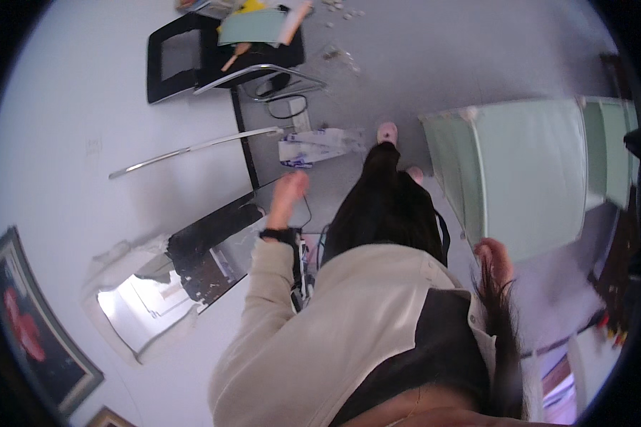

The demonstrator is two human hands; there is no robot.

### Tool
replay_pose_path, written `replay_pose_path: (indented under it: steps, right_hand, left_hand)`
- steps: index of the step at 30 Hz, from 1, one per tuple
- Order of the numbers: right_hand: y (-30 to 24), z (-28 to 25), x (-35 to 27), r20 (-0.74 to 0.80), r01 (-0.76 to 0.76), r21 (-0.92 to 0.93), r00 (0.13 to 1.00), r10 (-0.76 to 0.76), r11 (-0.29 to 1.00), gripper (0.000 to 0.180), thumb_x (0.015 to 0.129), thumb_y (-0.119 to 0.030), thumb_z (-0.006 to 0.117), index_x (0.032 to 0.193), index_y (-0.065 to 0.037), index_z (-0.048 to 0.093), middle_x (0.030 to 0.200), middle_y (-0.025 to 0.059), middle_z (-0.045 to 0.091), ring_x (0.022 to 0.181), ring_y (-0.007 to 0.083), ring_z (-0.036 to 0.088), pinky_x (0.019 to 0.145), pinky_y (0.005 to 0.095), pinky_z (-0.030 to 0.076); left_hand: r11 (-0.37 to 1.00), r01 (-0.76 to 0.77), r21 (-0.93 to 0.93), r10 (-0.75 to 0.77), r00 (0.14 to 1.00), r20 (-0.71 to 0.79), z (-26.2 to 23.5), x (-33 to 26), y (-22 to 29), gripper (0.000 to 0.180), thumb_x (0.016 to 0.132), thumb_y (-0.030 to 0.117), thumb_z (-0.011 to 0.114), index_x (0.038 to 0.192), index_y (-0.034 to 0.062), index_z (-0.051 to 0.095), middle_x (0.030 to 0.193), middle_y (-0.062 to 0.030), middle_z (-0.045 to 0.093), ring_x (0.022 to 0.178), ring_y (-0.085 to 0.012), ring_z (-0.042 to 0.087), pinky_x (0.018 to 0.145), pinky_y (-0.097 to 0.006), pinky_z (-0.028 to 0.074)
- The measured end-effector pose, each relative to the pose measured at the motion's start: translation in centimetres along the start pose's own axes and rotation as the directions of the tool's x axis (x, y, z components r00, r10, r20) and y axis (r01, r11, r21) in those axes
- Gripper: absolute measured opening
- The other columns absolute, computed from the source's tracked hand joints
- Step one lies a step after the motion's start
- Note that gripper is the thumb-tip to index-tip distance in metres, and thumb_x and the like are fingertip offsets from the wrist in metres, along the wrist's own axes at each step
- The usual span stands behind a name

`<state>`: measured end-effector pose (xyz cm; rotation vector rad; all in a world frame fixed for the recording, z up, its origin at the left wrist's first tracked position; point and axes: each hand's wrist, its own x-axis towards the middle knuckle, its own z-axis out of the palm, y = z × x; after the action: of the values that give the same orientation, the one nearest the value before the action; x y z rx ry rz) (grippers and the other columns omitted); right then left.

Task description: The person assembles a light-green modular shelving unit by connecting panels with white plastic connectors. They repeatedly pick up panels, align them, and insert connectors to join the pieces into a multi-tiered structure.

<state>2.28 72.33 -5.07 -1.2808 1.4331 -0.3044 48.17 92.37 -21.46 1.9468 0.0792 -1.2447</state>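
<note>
My left hand (290,188) is held out beside my dark trousers, with a black band on the wrist. Its fingers are curled in, and I see nothing in them. Beyond it on the floor lies a clear plastic bag (313,146) with purple-blue print. On the other side, my right hand (497,260) hangs near a pale green box-shaped unit (534,178), apparently not touching it. Its fingers are loosely curled with nothing visible in them. Long dark hair partly covers this hand. Pink shoes (387,133) show at my feet on the grey floor.
A black chair (174,60) with a chrome frame stands far left, bearing green and yellow sheets. A metal rod (192,151) runs along the white wall. A cable and white power strip (299,114) lie by the chair. Small pale pieces (342,11) are scattered beyond.
</note>
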Motion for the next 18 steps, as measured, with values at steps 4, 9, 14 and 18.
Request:
replay_pose_path:
  steps: [4, 9, 14, 18]
  right_hand:
    - [-2.6, 6.0, 3.8, 0.264, 0.365, -0.189, 0.913, -0.311, 0.911, 0.017, 0.089, -0.007, 0.066, 0.104, 0.000, 0.064, 0.092, 0.0171, 0.069, 0.085, 0.0274, 0.068, 0.078, 0.0344, 0.052]
    - [-6.6, 12.2, 11.4, 0.436, 0.486, -0.298, 0.835, -0.335, 0.822, 0.017, 0.089, -0.013, 0.064, 0.102, -0.001, 0.065, 0.092, 0.0189, 0.067, 0.083, 0.0358, 0.066, 0.071, 0.0383, 0.052]
    - [-10.1, 19.7, 23.0, 0.460, 0.502, -0.359, 0.829, -0.319, 0.787, 0.024, 0.091, -0.024, 0.061, 0.102, -0.002, 0.065, 0.088, 0.0193, 0.068, 0.084, 0.0391, 0.065, 0.072, 0.0429, 0.051]
    - [-13.5, 26.3, 34.2, 0.395, 0.489, -0.400, 0.855, -0.336, 0.775, 0.031, 0.091, -0.030, 0.059, 0.104, -0.003, 0.067, 0.089, 0.0202, 0.068, 0.085, 0.0400, 0.064, 0.075, 0.0449, 0.051]
  left_hand:
    - [0.986, 0.076, 0.146, -0.079, 0.997, 0.015, 0.6, -1.9, -5.8, 0.041, 0.093, 0.039, 0.060, 0.114, 0.0041, 0.063, 0.103, -0.0064, 0.069, 0.094, -0.0168, 0.064, 0.082, -0.029, 0.049]
    - [0.997, 0.058, 0.055, -0.059, 0.998, 0.005, -0.9, 0.4, -7.3, 0.042, 0.094, 0.037, 0.058, 0.114, 0.0002, 0.063, 0.103, -0.0104, 0.070, 0.092, -0.0204, 0.066, 0.082, -0.031, 0.048]
    - [0.962, 0.075, 0.262, -0.098, 0.992, 0.076, -5.5, 7.5, -7.0, 0.041, 0.094, 0.039, 0.058, 0.120, 0.0068, 0.061, 0.108, -0.0055, 0.068, 0.096, -0.0170, 0.064, 0.080, -0.033, 0.047]
    - [0.973, 0.145, 0.181, -0.141, 0.989, -0.032, -8.1, 11.9, -4.9, 0.036, 0.093, 0.028, 0.058, 0.108, -0.0040, 0.066, 0.097, -0.0126, 0.070, 0.086, -0.0210, 0.068, 0.075, -0.033, 0.053]
